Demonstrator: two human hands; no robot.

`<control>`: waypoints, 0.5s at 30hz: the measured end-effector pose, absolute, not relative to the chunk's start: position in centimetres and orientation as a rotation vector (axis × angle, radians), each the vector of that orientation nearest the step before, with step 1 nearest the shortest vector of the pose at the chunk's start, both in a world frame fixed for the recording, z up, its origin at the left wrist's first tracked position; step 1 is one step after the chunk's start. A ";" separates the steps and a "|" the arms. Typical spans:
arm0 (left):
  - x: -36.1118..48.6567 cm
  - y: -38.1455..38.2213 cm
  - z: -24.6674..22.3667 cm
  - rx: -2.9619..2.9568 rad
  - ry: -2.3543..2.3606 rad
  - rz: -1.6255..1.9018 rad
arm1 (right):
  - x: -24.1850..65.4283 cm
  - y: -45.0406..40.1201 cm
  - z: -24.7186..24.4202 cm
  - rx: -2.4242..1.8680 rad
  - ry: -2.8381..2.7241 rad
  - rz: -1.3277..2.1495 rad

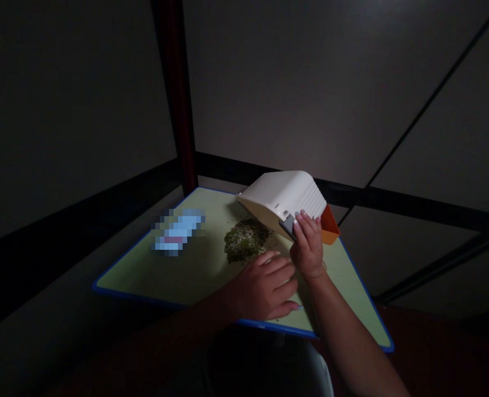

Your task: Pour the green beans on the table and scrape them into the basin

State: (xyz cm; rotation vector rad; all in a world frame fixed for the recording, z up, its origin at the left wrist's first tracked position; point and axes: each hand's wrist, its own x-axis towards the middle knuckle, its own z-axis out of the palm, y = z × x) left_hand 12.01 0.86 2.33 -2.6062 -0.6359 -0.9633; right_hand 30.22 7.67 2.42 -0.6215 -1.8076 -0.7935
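A white box-like container [283,190] with a grey part is tilted above the right side of the light green tabletop. My right hand [309,242] grips its near side, with fingers pressed on the white surface by the grey part. Just left of the container lies a loose pile of green and brown bits [246,240] on the tabletop. My left hand [269,286] rests low over the table near the front edge, below the pile; its fingers are spread and nothing shows in them. What lies under the palm is hidden.
The green table [145,275] has a blue rim. A blurred, pixelated light blue item [180,230] lies at its left. An orange tray-like piece [330,226] shows at the container's right end. Behind stand dark walls and a red post [178,94].
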 end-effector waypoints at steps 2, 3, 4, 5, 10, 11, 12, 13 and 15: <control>12.5 0.3 1.7 -2.504 -0.659 -0.942 | 30.4 7.4 2.4 -0.614 -1.793 -0.785; 12.6 0.2 1.2 -2.458 -0.692 -0.930 | 30.4 7.3 2.3 -0.603 -1.793 -0.782; 12.6 0.1 0.8 -2.419 -0.715 -0.919 | 30.4 7.2 2.3 -0.588 -1.798 -0.779; 12.6 0.0 0.4 -2.395 -0.714 -0.899 | 30.4 7.1 2.3 -0.573 -1.813 -0.772; 12.7 -0.8 -0.8 -2.367 -0.562 -0.706 | 30.3 7.0 2.4 -0.529 -1.831 -0.748; 12.7 -0.8 -0.9 -2.354 -0.567 -0.670 | 30.4 7.0 2.4 -0.525 -1.811 -0.761; 12.8 -0.8 -1.1 -2.343 -0.574 -0.643 | 30.4 7.0 2.5 -0.523 -1.792 -0.772; 12.8 -0.7 -1.2 -2.336 -0.577 -0.629 | 30.5 7.0 2.5 -0.525 -1.778 -0.779; 12.9 -0.4 -1.5 -2.339 -0.560 -0.631 | 30.7 7.0 2.6 -0.539 -1.765 -0.778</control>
